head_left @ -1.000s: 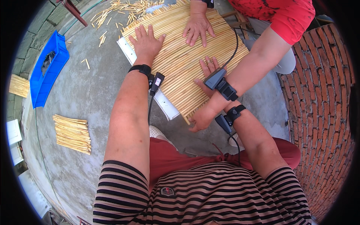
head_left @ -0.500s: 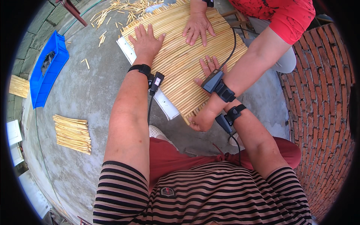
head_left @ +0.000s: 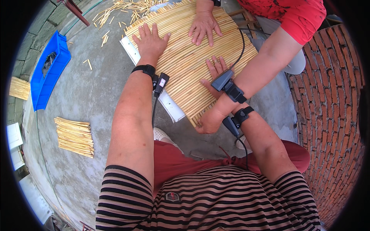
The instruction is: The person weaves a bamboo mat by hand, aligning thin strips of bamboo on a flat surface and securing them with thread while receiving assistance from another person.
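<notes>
A mat of many thin tan sticks laid side by side [head_left: 185,63] lies in front of me on a white strip or board [head_left: 170,106] that shows along its left side. My left hand [head_left: 152,44] presses flat on the mat's left part, fingers spread. On the right part rests my right hand [head_left: 216,73], its fingers stretched out and the back of it partly hidden by a co-worker's forearm. One hand of the co-worker [head_left: 204,27] lies flat at the far side. The co-worker's other hand [head_left: 211,120] is at the mat's near corner, its fingertips mostly hidden.
A bundle of longer sticks [head_left: 74,137] lies on the concrete floor at left. Behind it stands a blue plastic bin [head_left: 50,73] with something dark inside. Short loose sticks [head_left: 115,11] are scattered at the back. A brick wall [head_left: 327,115] rises at right.
The co-worker's forearm and near-corner hand have shifted slightly right. Some sticks at the mat's right end have moved a little outward. Both my hands stay in place.
</notes>
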Demonstrator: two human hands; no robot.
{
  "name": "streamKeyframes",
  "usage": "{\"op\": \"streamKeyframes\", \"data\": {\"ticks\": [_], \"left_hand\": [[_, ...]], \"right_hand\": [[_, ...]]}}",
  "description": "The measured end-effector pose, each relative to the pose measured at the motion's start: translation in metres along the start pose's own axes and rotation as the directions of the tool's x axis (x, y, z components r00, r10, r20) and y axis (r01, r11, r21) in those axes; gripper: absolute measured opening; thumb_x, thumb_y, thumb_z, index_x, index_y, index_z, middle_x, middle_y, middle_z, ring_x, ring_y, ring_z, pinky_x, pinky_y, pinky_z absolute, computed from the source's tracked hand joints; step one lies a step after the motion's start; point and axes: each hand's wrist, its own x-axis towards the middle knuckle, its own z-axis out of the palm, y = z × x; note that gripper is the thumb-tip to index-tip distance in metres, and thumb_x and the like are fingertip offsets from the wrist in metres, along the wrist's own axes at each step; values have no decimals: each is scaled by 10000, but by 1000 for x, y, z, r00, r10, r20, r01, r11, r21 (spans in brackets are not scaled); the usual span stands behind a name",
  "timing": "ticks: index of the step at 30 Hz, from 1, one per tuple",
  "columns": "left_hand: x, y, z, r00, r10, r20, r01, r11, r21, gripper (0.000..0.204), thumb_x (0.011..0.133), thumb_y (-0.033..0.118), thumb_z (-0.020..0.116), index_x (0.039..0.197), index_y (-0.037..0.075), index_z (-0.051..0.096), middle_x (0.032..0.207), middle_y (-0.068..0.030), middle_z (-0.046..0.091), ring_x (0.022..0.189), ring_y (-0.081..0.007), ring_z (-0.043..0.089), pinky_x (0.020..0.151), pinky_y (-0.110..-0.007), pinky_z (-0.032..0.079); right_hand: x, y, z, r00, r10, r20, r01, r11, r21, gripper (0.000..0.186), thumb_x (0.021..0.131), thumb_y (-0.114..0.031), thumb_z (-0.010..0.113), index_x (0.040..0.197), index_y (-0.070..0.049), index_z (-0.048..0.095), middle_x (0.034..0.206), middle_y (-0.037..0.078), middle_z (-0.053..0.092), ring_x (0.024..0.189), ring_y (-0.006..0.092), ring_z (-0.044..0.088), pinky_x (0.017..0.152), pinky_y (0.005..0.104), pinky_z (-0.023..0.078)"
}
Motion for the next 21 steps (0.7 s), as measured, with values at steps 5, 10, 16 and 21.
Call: {"op": "streamKeyframes", "data": {"ticks": [5, 10, 16, 21], "left_hand": [[0, 0, 0, 1000, -1, -8, 1, 1000, -8, 849, 1012, 687, 390, 1660, 154, 261, 1725, -193, 180, 1610, -374, 82, 1253, -643, 51], [-1, 0, -2, 1000, -4, 5, 4, 1000, -11, 850, 1011, 688, 391, 1660, 153, 262, 1726, -194, 175, 1610, -374, 78, 1256, -636, 46], [-1, 1, -3, 1000, -8, 11, 8, 1000, -22, 857, 1009, 692, 388, 1659, 148, 264, 1725, -194, 179, 1611, -373, 75, 1256, -635, 39], [0, -1, 1, 1000, -4, -7, 4, 1000, -7, 852, 1011, 687, 387, 1658, 146, 267, 1724, -190, 190, 1609, -372, 82, 1254, -638, 43]], "right_hand": [[-1, 1, 3, 999, -15, -28, 16, 999, 45, 848, 971, -599, 580, 1625, -120, 330, 1666, 178, 327, 1574, 378, 211, 1227, 664, 137], [0, 3, 2, 999, -26, -24, 28, 997, 75, 825, 980, -583, 576, 1623, -126, 334, 1657, 176, 342, 1573, 381, 206, 1230, 661, 125], [3, -3, -4, 998, 37, 46, -37, 999, 5, 844, 989, -662, 482, 1637, -149, 308, 1690, 133, 283, 1587, 353, 164, 1252, 633, 57], [4, -5, -6, 996, 56, 74, -56, 998, -12, 856, 983, -669, 477, 1643, -156, 291, 1697, 129, 266, 1588, 351, 159, 1263, 616, 58]]}}
